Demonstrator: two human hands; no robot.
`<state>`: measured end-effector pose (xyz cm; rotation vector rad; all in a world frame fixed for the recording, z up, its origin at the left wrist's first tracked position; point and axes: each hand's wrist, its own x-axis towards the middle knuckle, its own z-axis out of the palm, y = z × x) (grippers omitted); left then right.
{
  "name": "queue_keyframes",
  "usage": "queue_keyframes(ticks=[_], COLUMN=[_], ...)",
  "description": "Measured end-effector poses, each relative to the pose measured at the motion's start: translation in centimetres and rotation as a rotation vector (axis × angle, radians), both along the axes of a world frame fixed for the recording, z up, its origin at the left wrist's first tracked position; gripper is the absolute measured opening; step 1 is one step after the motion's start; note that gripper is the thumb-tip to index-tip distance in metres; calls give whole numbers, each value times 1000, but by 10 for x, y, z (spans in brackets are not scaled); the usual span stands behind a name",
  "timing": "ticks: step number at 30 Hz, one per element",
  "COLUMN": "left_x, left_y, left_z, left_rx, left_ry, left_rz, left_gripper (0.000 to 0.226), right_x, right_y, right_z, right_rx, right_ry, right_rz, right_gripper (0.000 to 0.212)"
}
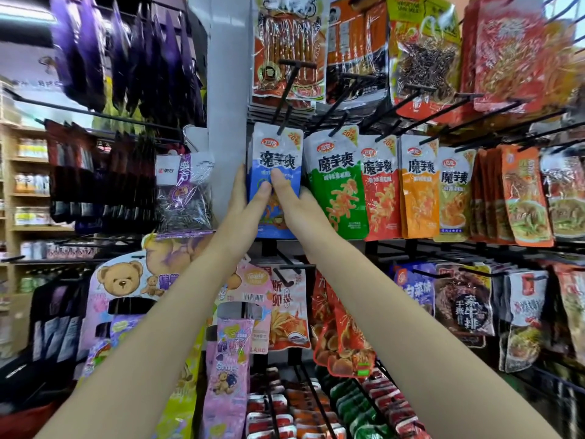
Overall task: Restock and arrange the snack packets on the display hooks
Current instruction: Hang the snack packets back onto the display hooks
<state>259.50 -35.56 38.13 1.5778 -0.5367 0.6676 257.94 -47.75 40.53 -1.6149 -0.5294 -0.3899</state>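
Hands first: I have both raised to the blue packet (274, 172) that hangs at the left end of the middle row, its top hole threaded on a black hook (286, 99). My left hand (247, 198) clasps the packet's left edge, fingers behind it and the thumb laid across the front. My right hand (289, 198) grips the lower right part, thumb pressed up the blue front beside the left thumb, the other fingers curled round the right edge. So both hands are closed around this one packet, and the two thumbs lie just beside each other at its centre.

To the right along the same row I see a green packet (338, 185) of the same brand just beside the blue one, then a red packet (380, 188), an orange packet (419, 185) and a yellow-green packet (454, 191), each on its own hook and overlapping its neighbour slightly. Further right hang orange-topped packets (522, 198), their print blurred.

Above the blue packet a clear-fronted pack of long brown sticks (288, 49) hangs from the upper row. A white pillar (226, 106) stands just left of the packet. Left of the pillar a bag of dark seeds (185, 198) hangs, and under my left forearm a pastel card with a teddy bear (122, 277) shows. Below my right forearm hang red packets (345, 337) printed with round golden pieces. Wooden shelves (25, 185) with bottles stand at the far left, out of focus.
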Motion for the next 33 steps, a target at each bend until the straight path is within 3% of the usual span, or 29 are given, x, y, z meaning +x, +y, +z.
queue_keyframes(ticks=[4,7,10,13,17,22,27,33], left_x=[4,7,9,10,12,10,5,-6], left_y=[-1,-4,-7,-10,-14,-13,-11,-9], left_z=[-2,-4,-5,-4,-5,-9,-9,-16], left_rx=[22,49,52,55,-22,42,73,99], left_ry=[50,30,-29,-45,-40,-17,-36,3], left_rz=[37,60,97,130,20,23,51,71], left_gripper=[88,99,86,96,95,97,93,81], right_x=[3,8,14,19,20,20,17,-1], right_y=[3,1,-4,-4,0,-9,-9,-16], right_z=[-1,-2,-4,-5,-3,-9,-18,-23], right_rx=[12,1,10,20,-17,-50,-73,-110], right_ry=[-5,-3,-20,-25,-15,-81,-101,-40], right_rz=[22,34,18,35,44,99,62,45], right_gripper=[34,21,21,32,49,19,51,45])
